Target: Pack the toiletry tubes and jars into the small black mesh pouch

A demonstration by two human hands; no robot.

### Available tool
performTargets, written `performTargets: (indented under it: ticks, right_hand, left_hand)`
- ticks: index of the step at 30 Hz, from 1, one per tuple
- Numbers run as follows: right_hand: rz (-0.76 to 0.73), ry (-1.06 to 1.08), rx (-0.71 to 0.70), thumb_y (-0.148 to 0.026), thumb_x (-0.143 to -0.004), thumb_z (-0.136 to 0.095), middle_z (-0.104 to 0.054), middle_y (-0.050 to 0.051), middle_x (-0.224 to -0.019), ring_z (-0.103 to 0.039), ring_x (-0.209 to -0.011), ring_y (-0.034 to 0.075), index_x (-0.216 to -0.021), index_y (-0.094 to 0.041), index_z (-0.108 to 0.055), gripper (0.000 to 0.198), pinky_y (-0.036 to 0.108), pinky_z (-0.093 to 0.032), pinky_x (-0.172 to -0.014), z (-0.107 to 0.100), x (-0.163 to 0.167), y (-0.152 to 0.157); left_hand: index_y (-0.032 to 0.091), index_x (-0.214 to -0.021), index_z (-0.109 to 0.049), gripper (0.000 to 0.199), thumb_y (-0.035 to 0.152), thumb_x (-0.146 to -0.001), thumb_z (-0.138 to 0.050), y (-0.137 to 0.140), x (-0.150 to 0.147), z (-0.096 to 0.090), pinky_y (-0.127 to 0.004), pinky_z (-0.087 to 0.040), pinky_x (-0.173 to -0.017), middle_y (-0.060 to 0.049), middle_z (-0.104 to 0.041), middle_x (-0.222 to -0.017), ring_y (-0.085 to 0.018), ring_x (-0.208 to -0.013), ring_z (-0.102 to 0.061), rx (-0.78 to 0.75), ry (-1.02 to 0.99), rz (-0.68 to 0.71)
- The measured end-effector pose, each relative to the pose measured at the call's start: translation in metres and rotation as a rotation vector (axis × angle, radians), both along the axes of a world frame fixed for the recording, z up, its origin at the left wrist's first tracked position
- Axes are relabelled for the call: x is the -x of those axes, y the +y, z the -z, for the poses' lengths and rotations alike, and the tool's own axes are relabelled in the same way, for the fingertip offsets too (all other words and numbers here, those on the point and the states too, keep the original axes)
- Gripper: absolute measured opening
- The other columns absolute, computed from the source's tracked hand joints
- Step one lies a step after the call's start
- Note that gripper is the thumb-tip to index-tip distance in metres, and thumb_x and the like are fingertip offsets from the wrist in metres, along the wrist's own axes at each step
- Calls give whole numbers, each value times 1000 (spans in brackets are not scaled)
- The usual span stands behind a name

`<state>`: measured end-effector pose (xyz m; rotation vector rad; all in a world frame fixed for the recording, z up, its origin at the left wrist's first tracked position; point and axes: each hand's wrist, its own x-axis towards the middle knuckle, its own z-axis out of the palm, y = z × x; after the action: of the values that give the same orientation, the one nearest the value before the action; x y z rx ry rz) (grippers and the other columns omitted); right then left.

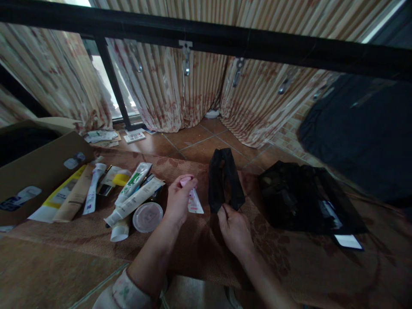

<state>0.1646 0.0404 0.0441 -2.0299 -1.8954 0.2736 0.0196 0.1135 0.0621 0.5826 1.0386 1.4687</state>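
Observation:
My left hand (178, 198) is closed around the pink cap end of a small white-and-pink squeeze tube (195, 203), whose flat end points down toward the cloth. To its right, my right hand (234, 229) grips the near edge of a small black pouch (226, 180), which stands with its mouth spread apart. Left of my left hand lies a pile of toiletries: a white tube with green print (137, 178), a cream-coloured tube (135, 202) and a round jar with a pale lid (147, 217).
At the left, a cardboard box (74, 150) stands beside a tan tube (74, 194) and a yellow-and-white tube (61, 195). A black mesh bag (299, 197) lies at the right. A dark rail (206, 32) crosses above, before striped curtains (199, 90).

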Motion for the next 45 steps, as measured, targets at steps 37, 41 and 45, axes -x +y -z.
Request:
performTargets:
  ticks: [37,41,45]
  right_hand:
    - [7,-4,25,-33,-96,-34,-69,6,-72,-60,-62,15,-91,-20,-68,37,25,-28,-58,-2,1,0]
    - [9,0,33,-33,-96,-34,-69,5,-72,-60,-60,14,-91,-21,-68,36,25,-28,-57,-3,1,0]
    - [16,-3,36,-34,-96,-34,-69,5,-71,-60,-59,14,-91,-21,-68,36,25,-28,-56,-1,0,0]
  left_hand:
    - [21,-93,-70,31,11,-64,-69,-10,5,-1,-25,-49,-71,-3,-65,-92,-15,-79,-60,-379,504,191]
    - [21,-95,-70,31,10,-66,-68,-13,4,-7,-25,-48,-77,-5,-65,-102,-18,-94,-60,-403,502,174]
    - [21,-97,-71,27,16,-71,-66,-16,4,-11,-26,-51,-66,-6,-63,-109,-17,-81,-63,-336,374,204]
